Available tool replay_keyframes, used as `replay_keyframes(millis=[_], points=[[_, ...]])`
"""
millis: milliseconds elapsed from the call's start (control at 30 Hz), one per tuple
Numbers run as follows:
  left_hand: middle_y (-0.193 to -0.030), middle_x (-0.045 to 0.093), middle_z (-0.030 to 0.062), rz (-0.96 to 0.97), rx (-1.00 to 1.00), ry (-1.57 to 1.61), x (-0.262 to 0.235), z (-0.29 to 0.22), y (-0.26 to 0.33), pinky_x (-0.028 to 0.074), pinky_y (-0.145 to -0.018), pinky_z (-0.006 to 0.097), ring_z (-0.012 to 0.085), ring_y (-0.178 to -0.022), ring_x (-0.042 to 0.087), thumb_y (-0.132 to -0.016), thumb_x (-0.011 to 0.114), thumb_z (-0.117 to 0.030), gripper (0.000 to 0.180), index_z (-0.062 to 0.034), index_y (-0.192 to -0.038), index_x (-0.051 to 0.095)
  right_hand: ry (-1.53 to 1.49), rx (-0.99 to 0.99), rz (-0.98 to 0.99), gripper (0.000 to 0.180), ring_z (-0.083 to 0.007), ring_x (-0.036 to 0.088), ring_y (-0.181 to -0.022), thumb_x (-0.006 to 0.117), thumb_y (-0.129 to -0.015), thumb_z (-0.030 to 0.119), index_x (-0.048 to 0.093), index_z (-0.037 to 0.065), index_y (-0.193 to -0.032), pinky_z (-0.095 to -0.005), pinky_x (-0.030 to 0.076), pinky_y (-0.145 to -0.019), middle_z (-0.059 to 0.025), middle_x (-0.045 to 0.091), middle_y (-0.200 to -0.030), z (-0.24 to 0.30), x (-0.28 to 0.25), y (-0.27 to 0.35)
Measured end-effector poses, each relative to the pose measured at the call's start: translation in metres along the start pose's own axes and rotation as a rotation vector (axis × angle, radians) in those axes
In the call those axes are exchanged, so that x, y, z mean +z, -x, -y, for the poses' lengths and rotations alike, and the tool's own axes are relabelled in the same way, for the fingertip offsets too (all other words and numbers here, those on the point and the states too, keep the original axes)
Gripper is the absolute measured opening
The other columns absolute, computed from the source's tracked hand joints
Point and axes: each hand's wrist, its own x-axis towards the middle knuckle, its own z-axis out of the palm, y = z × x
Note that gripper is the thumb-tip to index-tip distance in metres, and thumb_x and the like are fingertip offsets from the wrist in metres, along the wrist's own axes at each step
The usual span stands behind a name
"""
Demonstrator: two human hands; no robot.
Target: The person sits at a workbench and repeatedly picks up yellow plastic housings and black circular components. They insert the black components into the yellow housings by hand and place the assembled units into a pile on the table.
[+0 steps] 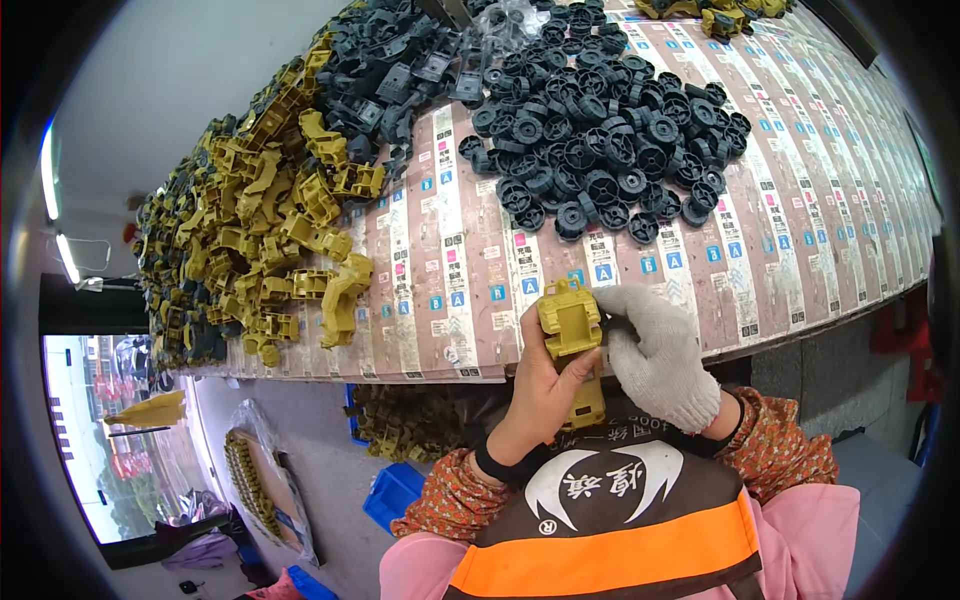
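Observation:
My bare left hand (528, 405) is wrapped round a yellow plastic toy vehicle body (571, 322), its thumb pressed across the lower part. The body is held upright over the near edge of the table, its open, hollow side facing up. My right hand (662, 358), in a pale knitted glove, is closed against the right side of the body. A bit of something dark shows between the glove and the body; it is too hidden to name. Beyond my hands lies a heap of dark toy wheels (600, 140).
Yellow toy vehicle bodies (270, 235) are piled at the left of the patterned table (790, 240). Dark plastic parts (395, 75) lie behind them. More yellow parts (720, 15) are at the far edge. Below the table are a blue bin (392, 495) and further yellow parts (400, 418).

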Motion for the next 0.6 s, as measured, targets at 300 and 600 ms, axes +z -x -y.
replay_keyframes(millis=[300, 600], points=[[-0.133, 0.065, 0.0175, 0.082, 0.073, -0.249, 0.005, -0.002, 0.002, 0.053, -0.1, 0.041, 0.0343, -0.12, 0.069, -0.097, 0.076, -0.021, 0.075, -0.0037, -0.154, 0.03, -0.163, 0.18, 0.032, 0.045, -0.0336, 0.074, -0.091, 0.054, -0.082, -0.005, 0.061, -0.005, -0.126, -0.0405, 0.058, -0.081, -0.0238, 0.071, -0.104, 0.008, -0.006, 0.02], [-0.131, 0.065, 0.0132, 0.193, 0.063, -0.154, 0.004, 0.01, -0.008, 0.053, -0.102, 0.039, 0.0281, -0.117, 0.069, -0.1, 0.073, -0.018, 0.073, -0.0048, -0.157, 0.028, -0.196, 0.368, 0.104, 0.039, -0.0328, 0.075, -0.088, 0.058, -0.084, 0.001, 0.063, -0.005, -0.123, -0.0398, 0.058, -0.077, -0.0232, 0.07, -0.093, 0.012, -0.023, 0.016]])
